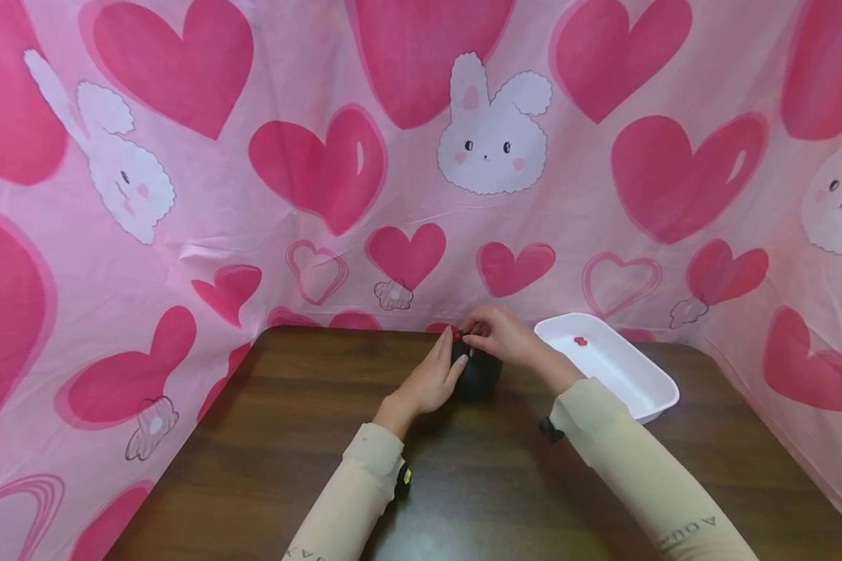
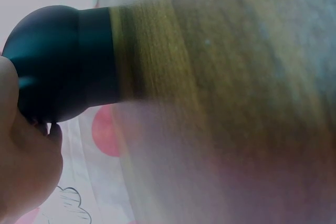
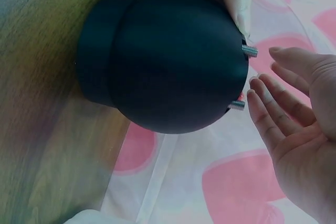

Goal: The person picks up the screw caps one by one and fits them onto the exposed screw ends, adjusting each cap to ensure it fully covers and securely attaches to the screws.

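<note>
Black rounded dome point(image 3: 168, 59) on cylindrical base, threaded studs point(image 3: 250, 51), perhaps metal.

Beige long sleeves point(image 1: 631, 460), printed cuffs

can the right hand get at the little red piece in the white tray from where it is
Probably yes. The right hand is at the top of the black dome, the white tray sits just beside it, open-topped, and nothing covers the red piece.
</note>
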{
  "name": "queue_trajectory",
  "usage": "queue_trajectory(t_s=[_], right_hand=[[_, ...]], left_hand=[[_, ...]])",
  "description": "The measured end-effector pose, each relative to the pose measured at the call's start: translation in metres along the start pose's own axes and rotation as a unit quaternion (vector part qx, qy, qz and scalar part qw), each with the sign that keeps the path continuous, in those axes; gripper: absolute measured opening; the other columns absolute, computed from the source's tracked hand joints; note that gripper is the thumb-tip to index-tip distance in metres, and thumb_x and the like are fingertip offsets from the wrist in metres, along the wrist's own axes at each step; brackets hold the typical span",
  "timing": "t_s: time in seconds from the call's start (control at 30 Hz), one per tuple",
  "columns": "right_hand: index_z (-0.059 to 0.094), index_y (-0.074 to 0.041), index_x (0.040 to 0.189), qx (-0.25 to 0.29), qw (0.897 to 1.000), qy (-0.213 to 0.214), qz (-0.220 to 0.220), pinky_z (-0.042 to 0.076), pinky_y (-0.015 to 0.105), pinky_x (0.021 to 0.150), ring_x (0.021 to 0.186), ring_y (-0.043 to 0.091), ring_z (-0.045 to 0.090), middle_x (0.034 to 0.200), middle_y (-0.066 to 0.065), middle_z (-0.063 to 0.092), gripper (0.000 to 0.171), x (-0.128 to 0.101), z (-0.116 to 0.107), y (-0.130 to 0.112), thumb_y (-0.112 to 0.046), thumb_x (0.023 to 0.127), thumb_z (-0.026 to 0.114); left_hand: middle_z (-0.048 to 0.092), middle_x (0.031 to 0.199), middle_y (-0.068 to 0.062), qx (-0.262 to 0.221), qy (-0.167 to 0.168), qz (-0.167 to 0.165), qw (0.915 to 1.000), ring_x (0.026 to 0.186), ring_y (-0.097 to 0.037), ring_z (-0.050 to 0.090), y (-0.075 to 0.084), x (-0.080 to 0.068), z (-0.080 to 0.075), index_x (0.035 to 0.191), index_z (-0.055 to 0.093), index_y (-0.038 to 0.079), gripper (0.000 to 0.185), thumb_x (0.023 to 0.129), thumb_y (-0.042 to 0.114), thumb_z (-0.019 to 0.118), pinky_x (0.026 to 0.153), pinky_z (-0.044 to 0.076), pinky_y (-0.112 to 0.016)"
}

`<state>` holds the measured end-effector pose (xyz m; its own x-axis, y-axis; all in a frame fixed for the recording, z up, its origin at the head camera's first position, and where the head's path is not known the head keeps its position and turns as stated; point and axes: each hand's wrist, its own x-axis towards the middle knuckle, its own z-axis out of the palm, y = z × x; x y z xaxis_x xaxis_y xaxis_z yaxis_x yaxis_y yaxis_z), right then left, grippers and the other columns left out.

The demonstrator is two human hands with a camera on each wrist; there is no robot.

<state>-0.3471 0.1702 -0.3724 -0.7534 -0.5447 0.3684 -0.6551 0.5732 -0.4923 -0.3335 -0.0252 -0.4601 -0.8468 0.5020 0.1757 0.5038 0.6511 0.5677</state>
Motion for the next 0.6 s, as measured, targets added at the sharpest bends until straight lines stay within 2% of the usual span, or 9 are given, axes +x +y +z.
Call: queue_trajectory(t_s=[0.23,0.43,0.6], right_hand=[[0.075,-0.005,0.104,-0.013,1.000,0.000,0.012,0.062,0.040,0.082,0.089,0.023,0.073,0.097,0.007,0.074,0.019,-0.0032,-0.0065,0.0001,-0.009,0.087,0.081],[0.075,-0.004,0.104,-0.008,1.000,-0.003,0.020,0.063,0.041,0.081,0.090,0.023,0.072,0.096,0.006,0.073,0.019,-0.0057,-0.0085,0.0028,-0.010,0.087,0.081],[0.075,-0.002,0.104,-0.011,1.000,0.001,0.021,0.062,0.043,0.082,0.089,0.024,0.072,0.096,0.008,0.074,0.019,-0.0082,-0.0102,0.0046,-0.011,0.088,0.081]], left_hand=[[0.004,0.172,-0.015,0.000,0.003,0.002,1.0000,0.158,-0.024,0.013,0.0007,0.0004,-0.0008,0.163,0.004,0.000,0.076,0.111,0.047,0.032,0.126,0.018,-0.039],[0.002,0.173,-0.010,-0.010,-0.004,-0.010,0.9999,0.158,-0.024,0.013,0.0012,-0.0010,-0.0015,0.164,0.001,0.004,0.077,0.110,0.050,0.031,0.125,0.018,-0.040],[0.003,0.173,-0.011,-0.004,-0.003,-0.006,1.0000,0.158,-0.025,0.013,0.0004,0.0000,-0.0006,0.164,0.001,0.003,0.078,0.110,0.051,0.031,0.125,0.019,-0.042]])
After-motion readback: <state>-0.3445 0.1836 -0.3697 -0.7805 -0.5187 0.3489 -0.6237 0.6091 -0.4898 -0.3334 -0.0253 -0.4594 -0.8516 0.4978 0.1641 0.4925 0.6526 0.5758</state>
